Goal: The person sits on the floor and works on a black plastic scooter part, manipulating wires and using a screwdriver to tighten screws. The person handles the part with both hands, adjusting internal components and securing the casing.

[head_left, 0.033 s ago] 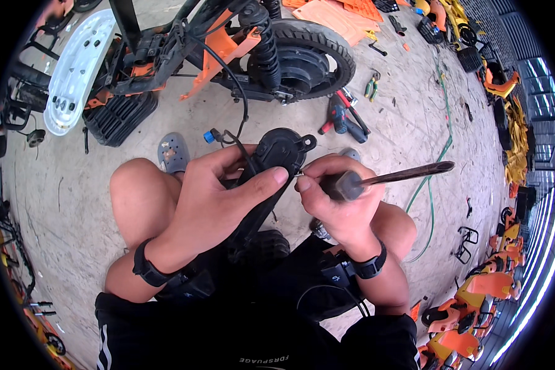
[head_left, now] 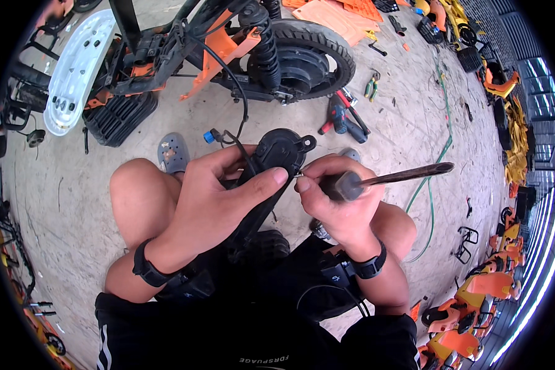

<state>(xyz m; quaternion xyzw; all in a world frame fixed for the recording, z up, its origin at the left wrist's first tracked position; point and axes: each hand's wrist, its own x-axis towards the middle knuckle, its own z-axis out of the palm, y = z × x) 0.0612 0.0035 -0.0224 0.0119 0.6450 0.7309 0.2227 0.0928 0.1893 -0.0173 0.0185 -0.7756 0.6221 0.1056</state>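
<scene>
My left hand [head_left: 219, 194] grips a long black plastic part [head_left: 282, 145] with a rounded end and a small ring-shaped lug; my thumb presses on its face. A thin black cable with a blue connector [head_left: 210, 136] hangs by the fingers. In my right hand [head_left: 345, 206] a screwdriver [head_left: 407, 174] lies across the palm, its shaft pointing right, away from the part. That hand's thumb and forefinger pinch a small metal piece [head_left: 300, 174], perhaps a screw, at the part's right edge. The part's lower end fades into dark clothing.
Ahead stands a partly stripped scooter frame with a rear wheel [head_left: 311, 61] and spring shock [head_left: 262, 52]. A power drill [head_left: 339, 116] and green-handled pliers [head_left: 371, 86] lie on the concrete. A white tray [head_left: 77, 74] is at left, a green hose [head_left: 430, 203] at right.
</scene>
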